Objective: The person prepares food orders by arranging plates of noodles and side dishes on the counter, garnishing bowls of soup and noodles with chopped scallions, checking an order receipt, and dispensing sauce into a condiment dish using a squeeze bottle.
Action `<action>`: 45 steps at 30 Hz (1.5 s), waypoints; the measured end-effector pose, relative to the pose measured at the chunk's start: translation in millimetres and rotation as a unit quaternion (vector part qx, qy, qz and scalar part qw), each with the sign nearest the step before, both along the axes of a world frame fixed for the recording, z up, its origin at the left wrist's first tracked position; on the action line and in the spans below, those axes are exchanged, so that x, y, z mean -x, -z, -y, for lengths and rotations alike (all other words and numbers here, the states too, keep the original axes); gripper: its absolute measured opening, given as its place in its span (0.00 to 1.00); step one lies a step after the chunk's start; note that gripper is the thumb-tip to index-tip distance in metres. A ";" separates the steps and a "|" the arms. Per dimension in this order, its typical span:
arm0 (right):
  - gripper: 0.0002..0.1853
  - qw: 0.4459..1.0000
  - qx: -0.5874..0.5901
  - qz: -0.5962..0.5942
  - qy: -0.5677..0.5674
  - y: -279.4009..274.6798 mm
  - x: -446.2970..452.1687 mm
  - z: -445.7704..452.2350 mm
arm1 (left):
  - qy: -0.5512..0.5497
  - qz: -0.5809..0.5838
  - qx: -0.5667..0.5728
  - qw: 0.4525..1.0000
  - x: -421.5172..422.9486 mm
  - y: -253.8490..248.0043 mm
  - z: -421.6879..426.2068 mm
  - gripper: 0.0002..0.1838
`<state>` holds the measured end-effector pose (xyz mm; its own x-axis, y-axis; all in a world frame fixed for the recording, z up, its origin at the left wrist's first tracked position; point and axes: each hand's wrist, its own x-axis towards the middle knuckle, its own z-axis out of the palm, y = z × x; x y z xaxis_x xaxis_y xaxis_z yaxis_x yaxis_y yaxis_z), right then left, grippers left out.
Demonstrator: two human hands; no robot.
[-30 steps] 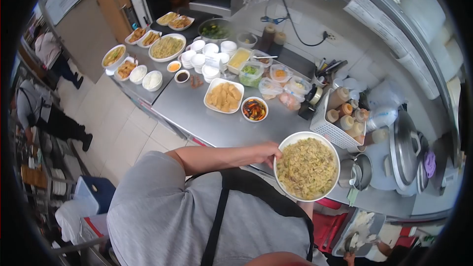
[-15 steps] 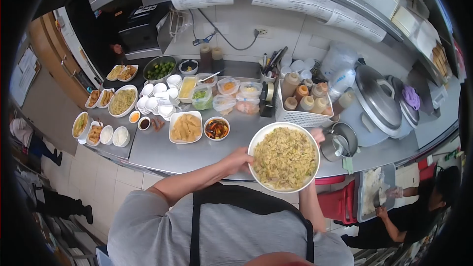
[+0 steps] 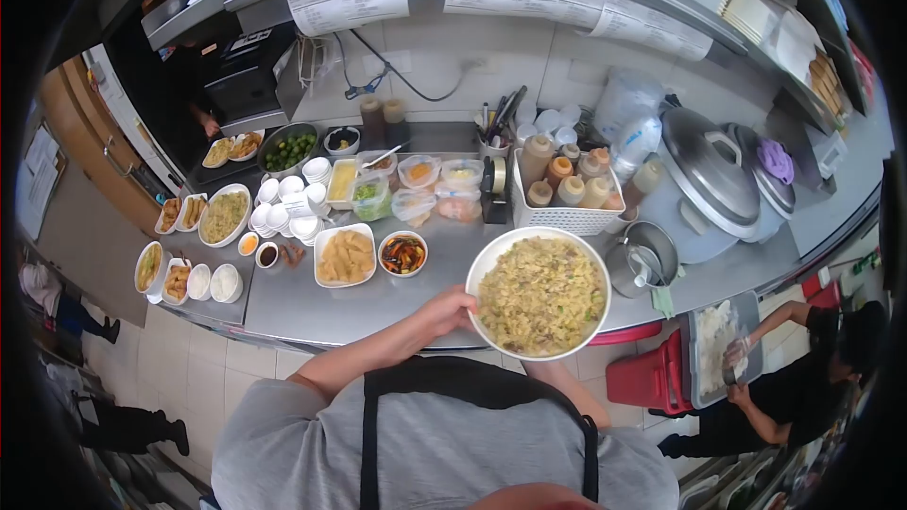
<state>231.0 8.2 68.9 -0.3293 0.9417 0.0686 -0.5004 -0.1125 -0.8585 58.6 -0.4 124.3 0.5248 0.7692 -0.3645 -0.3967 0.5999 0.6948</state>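
A large white bowl [image 3: 472, 274] heaped with fried rice [image 3: 540, 295] is held up in front of me at the counter's front edge. My left hand [image 3: 452, 310] grips its left rim, fingers mostly beneath the bowl. My right forearm [image 3: 570, 395] reaches up under the bowl, which hides that hand and its fingers. On the counter to the left of the bowl stand a small bowl of dark red and green vegetables [image 3: 403, 253] and a square white dish of pale yellow pieces [image 3: 345, 256].
A white basket of squeeze bottles [image 3: 567, 217] and a metal pot [image 3: 642, 257] stand behind and right. Further left are stacked small white cups [image 3: 274, 217] and several filled dishes. A co-worker [image 3: 803, 368] works at a grey tub [image 3: 694, 359] on the right.
The fingers of my right hand, seen at the bowl's right edge before, are now hidden under it. My view has shifted slightly; my left hand keeps its hold.
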 end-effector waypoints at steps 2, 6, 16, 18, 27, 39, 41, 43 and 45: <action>0.21 0.999 0.033 -0.012 0.030 20.1 -27.2 12.9 | -0.021 -0.091 -0.022 0.995 10.4 13.9 -1.4 0.28; 0.20 0.993 0.064 -0.045 0.091 38.1 -82.2 28.4 | -0.008 -0.118 -0.007 0.993 21.4 46.9 -0.3 0.28; 0.24 0.629 -0.324 0.649 0.278 63.8 -173.0 -41.5 | -0.084 -0.131 0.068 0.985 37.8 110.0 -8.7 0.23; 0.26 0.579 -0.316 0.696 0.284 90.3 -164.0 -49.5 | -0.103 -0.133 0.067 0.983 38.7 116.0 -11.2 0.22; 0.25 0.506 -0.268 0.774 0.269 102.0 -137.1 -127.5 | -0.116 -0.531 -0.316 0.778 70.0 66.3 -26.6 0.22; 0.16 0.714 -0.438 0.545 0.042 87.9 -95.0 36.1 | -0.403 -0.238 -0.576 0.670 73.2 -162.3 -161.1 0.16; 0.14 0.766 -0.410 0.495 -0.001 83.6 -99.3 47.1 | -0.422 -0.265 -0.605 0.621 59.7 -197.7 -168.6 0.16; 0.10 0.801 -0.213 0.556 0.063 77.7 -112.7 45.4 | -0.440 -0.293 -0.616 0.585 52.9 -220.4 -179.9 0.16; 0.08 0.809 -0.131 0.536 0.203 67.2 -131.0 20.0 | -0.393 -0.245 -0.641 0.612 50.9 -236.6 -191.1 0.16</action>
